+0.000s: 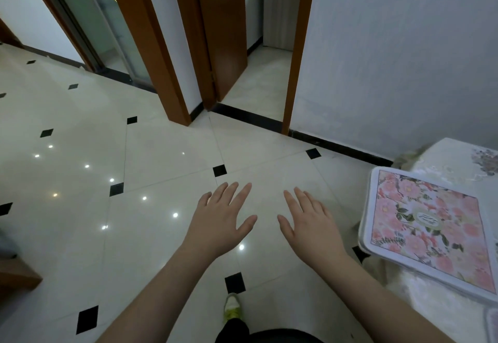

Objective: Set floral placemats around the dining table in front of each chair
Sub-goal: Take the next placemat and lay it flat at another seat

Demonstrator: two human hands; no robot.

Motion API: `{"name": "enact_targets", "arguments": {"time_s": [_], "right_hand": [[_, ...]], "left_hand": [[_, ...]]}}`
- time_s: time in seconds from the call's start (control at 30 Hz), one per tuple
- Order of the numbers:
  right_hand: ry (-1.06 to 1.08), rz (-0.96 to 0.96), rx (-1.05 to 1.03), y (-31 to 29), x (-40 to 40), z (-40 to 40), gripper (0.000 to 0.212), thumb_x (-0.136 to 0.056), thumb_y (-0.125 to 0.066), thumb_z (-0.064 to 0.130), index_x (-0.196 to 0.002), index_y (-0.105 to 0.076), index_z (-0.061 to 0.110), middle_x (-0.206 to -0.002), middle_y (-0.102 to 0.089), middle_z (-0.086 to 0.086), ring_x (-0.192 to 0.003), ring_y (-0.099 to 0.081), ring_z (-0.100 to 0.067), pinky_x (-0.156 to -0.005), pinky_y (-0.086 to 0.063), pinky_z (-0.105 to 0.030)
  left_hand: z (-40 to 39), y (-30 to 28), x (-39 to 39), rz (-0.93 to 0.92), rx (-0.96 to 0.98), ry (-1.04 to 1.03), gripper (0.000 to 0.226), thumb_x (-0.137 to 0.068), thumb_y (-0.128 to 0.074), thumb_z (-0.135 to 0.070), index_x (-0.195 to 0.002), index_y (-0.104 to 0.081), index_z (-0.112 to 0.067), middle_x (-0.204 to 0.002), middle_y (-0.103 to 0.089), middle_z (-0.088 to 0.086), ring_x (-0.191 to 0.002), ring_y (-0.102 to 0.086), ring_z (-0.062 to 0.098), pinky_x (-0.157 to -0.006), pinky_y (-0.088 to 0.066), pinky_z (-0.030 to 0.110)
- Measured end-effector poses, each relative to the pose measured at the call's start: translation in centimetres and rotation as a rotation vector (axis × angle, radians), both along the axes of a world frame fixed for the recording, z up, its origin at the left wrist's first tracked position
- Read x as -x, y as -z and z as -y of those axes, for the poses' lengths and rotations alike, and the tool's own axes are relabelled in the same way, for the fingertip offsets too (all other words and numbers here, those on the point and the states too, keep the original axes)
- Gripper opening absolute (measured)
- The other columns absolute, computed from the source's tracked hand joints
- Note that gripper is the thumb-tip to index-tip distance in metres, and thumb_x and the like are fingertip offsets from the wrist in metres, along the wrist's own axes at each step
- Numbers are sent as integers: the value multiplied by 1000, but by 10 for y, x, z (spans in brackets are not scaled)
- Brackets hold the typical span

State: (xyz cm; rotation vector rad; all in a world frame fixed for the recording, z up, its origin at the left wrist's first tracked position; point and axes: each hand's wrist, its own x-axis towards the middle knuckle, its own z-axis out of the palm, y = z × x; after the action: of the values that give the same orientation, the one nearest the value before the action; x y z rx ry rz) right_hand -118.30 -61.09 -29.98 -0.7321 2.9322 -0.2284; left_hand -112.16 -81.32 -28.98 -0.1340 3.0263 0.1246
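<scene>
Our left hand (219, 217) and right hand (310, 221) hover spread, holding nothing; we should turn right and square the pink floral rectangular placemat (428, 231) on the cream tablecloth-covered table (444, 158).

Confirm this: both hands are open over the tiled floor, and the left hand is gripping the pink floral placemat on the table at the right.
Not quite. The head view shows the left hand holding nothing; like the right hand, it is open over the tiled floor. The pink floral placemat lies untouched on the table at the right.
</scene>
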Motion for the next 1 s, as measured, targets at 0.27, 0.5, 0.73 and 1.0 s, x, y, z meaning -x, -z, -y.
{"name": "enact_targets", "arguments": {"time_s": [0.27, 0.5, 0.73, 1.0], "right_hand": [[112, -25, -51, -10, 56, 61, 70, -94, -17, 54, -147, -43, 18, -150, -46, -9, -137, -45, -27, -110, -37, -43], [236, 18, -54, -5, 92, 64, 66, -94, -23, 52, -143, -49, 15, -144, -52, -13, -130, -53, -31, -104, -43, -46], [395, 30, -55, -1, 144, 30, 65, -93, -25, 52, -140, -52, 15, -140, -56, -12, -126, -57, -30, -101, -46, -46], [577, 21, 36, 5, 214, -44, 61, -94, -31, 47, -138, -54, 13, -139, -56, -15, -126, -56, -34, -99, -46, -49]], "left_hand": [[80, -2, 66, 4, -25, 38, 88, -79, 10, -71, -159, -4, -35, -167, -12, -3, -154, -8, 20, -122, -12, 42], [83, -1, 140, 16, -50, 170, 89, -79, 9, -71, -159, -5, -34, -167, -12, -3, -154, -8, 20, -122, -12, 42], [36, 8, 221, 52, -48, 344, 87, -80, 11, -70, -158, -2, -36, -167, -11, -3, -154, -6, 19, -122, -9, 43], [-37, 4, 319, 85, 13, 563, 87, -80, 12, -70, -159, -3, -35, -167, -11, -3, -154, -5, 19, -122, -8, 42]]}}
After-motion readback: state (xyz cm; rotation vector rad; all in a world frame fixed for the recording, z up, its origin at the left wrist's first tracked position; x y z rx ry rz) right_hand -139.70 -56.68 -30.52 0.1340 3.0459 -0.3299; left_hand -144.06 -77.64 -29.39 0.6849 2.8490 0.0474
